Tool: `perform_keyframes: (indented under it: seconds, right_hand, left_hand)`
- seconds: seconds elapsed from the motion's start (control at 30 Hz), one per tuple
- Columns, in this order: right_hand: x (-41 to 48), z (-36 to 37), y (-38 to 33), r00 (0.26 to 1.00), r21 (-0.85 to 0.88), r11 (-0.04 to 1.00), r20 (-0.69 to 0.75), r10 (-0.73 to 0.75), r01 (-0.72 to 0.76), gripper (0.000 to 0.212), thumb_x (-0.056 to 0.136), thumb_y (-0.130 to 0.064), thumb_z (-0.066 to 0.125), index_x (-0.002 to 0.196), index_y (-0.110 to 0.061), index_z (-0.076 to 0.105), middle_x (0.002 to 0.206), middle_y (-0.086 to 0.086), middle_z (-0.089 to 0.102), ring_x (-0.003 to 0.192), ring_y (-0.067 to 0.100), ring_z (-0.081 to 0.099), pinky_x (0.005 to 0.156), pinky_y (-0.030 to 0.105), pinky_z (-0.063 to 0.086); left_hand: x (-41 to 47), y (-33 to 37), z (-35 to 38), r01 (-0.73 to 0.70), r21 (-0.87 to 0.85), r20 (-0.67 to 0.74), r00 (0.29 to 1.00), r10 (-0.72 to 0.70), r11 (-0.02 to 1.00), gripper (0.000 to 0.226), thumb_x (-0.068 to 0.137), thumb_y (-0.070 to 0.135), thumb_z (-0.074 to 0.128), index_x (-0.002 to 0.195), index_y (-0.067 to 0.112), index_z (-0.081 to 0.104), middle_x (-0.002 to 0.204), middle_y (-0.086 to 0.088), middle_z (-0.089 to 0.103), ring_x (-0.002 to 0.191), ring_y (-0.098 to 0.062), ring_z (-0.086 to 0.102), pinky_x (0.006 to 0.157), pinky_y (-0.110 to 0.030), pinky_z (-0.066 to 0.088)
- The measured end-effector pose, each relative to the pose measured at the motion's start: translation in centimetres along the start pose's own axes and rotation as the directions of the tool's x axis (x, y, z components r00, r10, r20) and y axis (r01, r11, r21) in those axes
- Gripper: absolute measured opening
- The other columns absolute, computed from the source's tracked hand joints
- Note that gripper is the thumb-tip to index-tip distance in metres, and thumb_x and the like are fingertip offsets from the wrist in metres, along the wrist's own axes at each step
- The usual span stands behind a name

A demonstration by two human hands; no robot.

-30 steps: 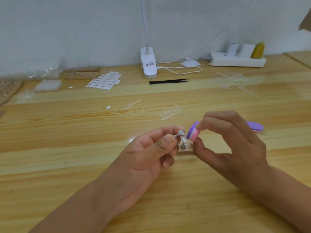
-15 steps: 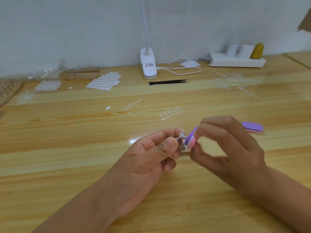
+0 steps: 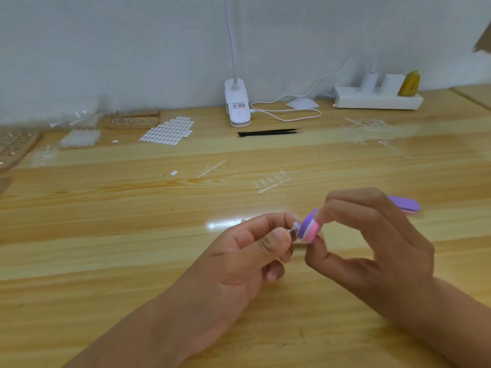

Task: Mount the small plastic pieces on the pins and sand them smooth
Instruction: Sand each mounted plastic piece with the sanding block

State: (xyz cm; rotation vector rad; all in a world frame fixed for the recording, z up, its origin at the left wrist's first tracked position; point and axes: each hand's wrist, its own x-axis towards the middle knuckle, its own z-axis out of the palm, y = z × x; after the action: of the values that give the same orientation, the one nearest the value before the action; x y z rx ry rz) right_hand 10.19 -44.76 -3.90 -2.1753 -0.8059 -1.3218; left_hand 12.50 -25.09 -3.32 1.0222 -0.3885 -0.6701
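A wooden table (image 3: 106, 235) fills the view, its far edge against a pale wall. Just right of centre, the left hand (image 3: 239, 261) comes in from seven o'clock and the right hand (image 3: 377, 248) from four o'clock, and their fingertips meet. At one o'clock from the hands, a white power strip (image 3: 377, 100) lies along the wall. At twelve o'clock stands a white lamp clamp (image 3: 237, 104), with black tweezers (image 3: 268, 132) flat just before it. At eleven o'clock lies a sheet of small white pieces (image 3: 167, 131), and beyond it a wooden pin holder (image 3: 132, 120). A clear strip of plastic pieces (image 3: 273, 181) lies on the table just above the hands.

The right hand pinches a purple-and-pink sanding block (image 3: 308, 229) between thumb and forefinger, purple face turned to nine o'clock. A second purple file (image 3: 406, 204) lies at two o'clock behind that hand. The left hand pinches a small metal pin (image 3: 293, 229) between thumb and forefinger, its head against the block's purple face. The piece on it is too blurred to make out.
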Motion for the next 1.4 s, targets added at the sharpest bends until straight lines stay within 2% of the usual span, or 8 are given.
perform_keyframes:
  seconds: [0.2, 0.43, 0.57, 0.77, 0.87, 1.13, 1.3, 1.4]
  right_hand:
    - [0.4, -0.3, 1.8, 0.97, -0.014, 0.973, 0.078, 0.229, -0.229, 0.014, 0.078, 0.005, 0.07, 0.091, -0.001, 0.067, 0.088, -0.001, 0.062, 0.088, 0.002, 0.05, 0.087, 0.011, 0.04]
    - [0.4, -0.4, 1.2, 0.983, -0.009, 0.988, 0.101, 0.154, -0.154, 0.009, 0.084, -0.001, 0.065, 0.092, 0.0, 0.067, 0.091, -0.001, 0.061, 0.091, 0.004, 0.052, 0.089, 0.012, 0.042]
    - [0.6, -0.6, 1.3, 0.979, -0.019, 0.982, 0.077, 0.19, -0.19, 0.017, 0.076, 0.005, 0.07, 0.091, -0.001, 0.066, 0.089, -0.004, 0.06, 0.089, 0.003, 0.051, 0.087, 0.011, 0.04]
    - [0.1, -0.4, 0.1, 0.995, 0.056, 0.998, 0.095, 0.011, -0.017, 0.02, 0.088, -0.006, 0.072, 0.105, -0.012, 0.063, 0.092, 0.007, 0.066, 0.09, 0.012, 0.059, 0.087, 0.015, 0.045]
    - [0.0, -0.4, 0.4, 0.991, 0.055, 0.998, 0.131, -0.005, -0.002, 0.016, 0.088, -0.004, 0.072, 0.103, -0.011, 0.07, 0.091, 0.009, 0.066, 0.085, 0.015, 0.059, 0.082, 0.019, 0.047]
    - [-0.1, -0.3, -0.3, 0.989, 0.094, 0.995, 0.134, -0.054, 0.042, 0.023, 0.088, -0.004, 0.073, 0.108, -0.013, 0.069, 0.098, 0.003, 0.062, 0.086, 0.015, 0.059, 0.082, 0.02, 0.049]
    - [0.2, -0.9, 0.6, 0.99, 0.062, 0.998, 0.134, -0.038, 0.03, 0.025, 0.088, -0.004, 0.073, 0.11, -0.01, 0.064, 0.091, 0.011, 0.067, 0.082, 0.017, 0.061, 0.077, 0.024, 0.05]
    - [0.1, -0.7, -0.5, 0.985, 0.127, 0.99, 0.152, -0.079, 0.06, 0.028, 0.088, -0.006, 0.073, 0.114, -0.01, 0.063, 0.1, 0.005, 0.061, 0.089, 0.016, 0.06, 0.083, 0.02, 0.048]
  left_hand:
    - [-0.1, 0.4, 0.0, -0.041, -0.012, 0.025, 0.999, 0.042, 0.999, 0.035, 0.078, 0.036, 0.079, 0.106, 0.016, 0.072, 0.091, 0.002, 0.064, 0.08, -0.01, 0.058, 0.062, -0.02, 0.045]
    - [-0.1, 0.4, 0.2, -0.063, 0.116, -0.072, 0.995, 0.072, 0.991, 0.021, 0.088, 0.011, 0.061, 0.103, 0.018, 0.074, 0.085, -0.002, 0.066, 0.071, -0.012, 0.057, 0.059, -0.019, 0.045]
    - [-0.4, 0.3, 0.7, -0.09, 0.231, -0.152, 0.98, 0.127, 0.969, 0.021, 0.086, 0.012, 0.055, 0.089, 0.019, 0.075, 0.085, -0.005, 0.071, 0.074, -0.015, 0.063, 0.06, -0.022, 0.048]
    - [-0.7, 0.5, 1.1, -0.107, 0.358, -0.158, 0.972, 0.173, 0.928, 0.017, 0.086, 0.016, 0.062, 0.093, 0.003, 0.069, 0.081, -0.009, 0.073, 0.071, -0.015, 0.066, 0.059, -0.022, 0.048]
    - [-0.8, 0.6, 1.1, -0.122, 0.432, -0.185, 0.958, 0.221, 0.894, 0.012, 0.083, 0.019, 0.066, 0.086, 0.008, 0.071, 0.078, -0.006, 0.075, 0.07, -0.013, 0.068, 0.058, -0.019, 0.047]
    - [-0.9, 0.9, 1.1, -0.123, 0.475, -0.201, 0.949, 0.243, 0.871, 0.008, 0.08, 0.024, 0.073, 0.079, 0.016, 0.072, 0.072, -0.004, 0.074, 0.06, -0.005, 0.065, 0.055, -0.017, 0.046]
    - [-0.8, 0.8, 0.9, -0.103, 0.446, -0.202, 0.956, 0.212, 0.889, 0.005, 0.081, 0.019, 0.069, 0.076, 0.021, 0.071, 0.078, -0.007, 0.076, 0.073, -0.021, 0.073, 0.054, -0.02, 0.046]
    - [-0.8, 0.9, 1.1, -0.083, 0.423, -0.194, 0.964, 0.18, 0.902, 0.005, 0.078, 0.018, 0.07, 0.074, 0.019, 0.072, 0.068, -0.002, 0.072, 0.061, -0.011, 0.067, 0.052, -0.02, 0.046]
